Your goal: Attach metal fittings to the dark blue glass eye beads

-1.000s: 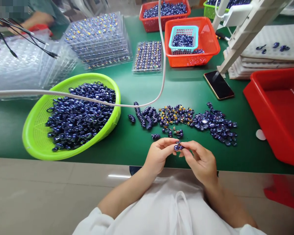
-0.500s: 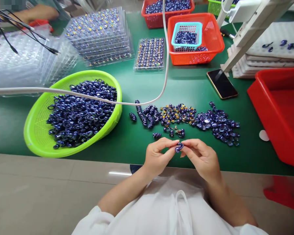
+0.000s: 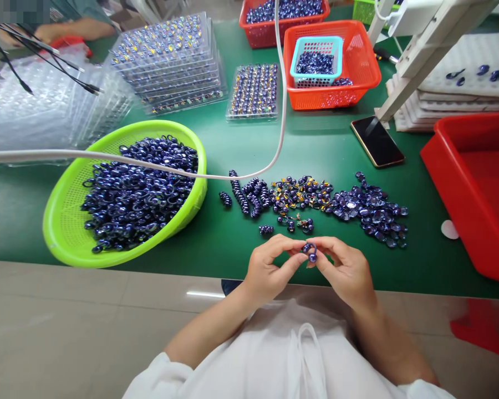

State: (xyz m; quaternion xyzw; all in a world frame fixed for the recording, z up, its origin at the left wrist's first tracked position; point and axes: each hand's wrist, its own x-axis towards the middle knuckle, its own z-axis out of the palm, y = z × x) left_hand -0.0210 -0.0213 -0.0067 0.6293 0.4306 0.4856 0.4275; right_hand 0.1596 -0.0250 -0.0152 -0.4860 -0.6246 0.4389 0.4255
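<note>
Both hands meet over the near edge of the green table (image 3: pixel 324 149). My left hand (image 3: pixel 270 269) and my right hand (image 3: pixel 343 271) pinch one small shiny dark-blue part (image 3: pixel 310 252) between their fingertips. Just beyond them lies a spread of loose blue parts (image 3: pixel 366 208), some with yellow bits, and short stacked rows of blue pieces (image 3: pixel 249 197). A lime-green basket (image 3: pixel 66 221) heaped with blue ring parts (image 3: pixel 137 188) sits to the left.
A large red bin (image 3: pixel 474 183) stands at the right, a phone (image 3: pixel 377 142) beyond the parts. Orange baskets (image 3: pixel 357 61), a small blue basket (image 3: pixel 316 58), filled clear trays (image 3: pixel 170 61) and white foam sheets (image 3: pixel 461 88) line the back. A white cable (image 3: pixel 280 111) crosses the table. Another person's arm (image 3: pixel 79 25) shows top left.
The blue part has been turned slightly between my fingertips and sits a little lower. Both hands stay in the same place.
</note>
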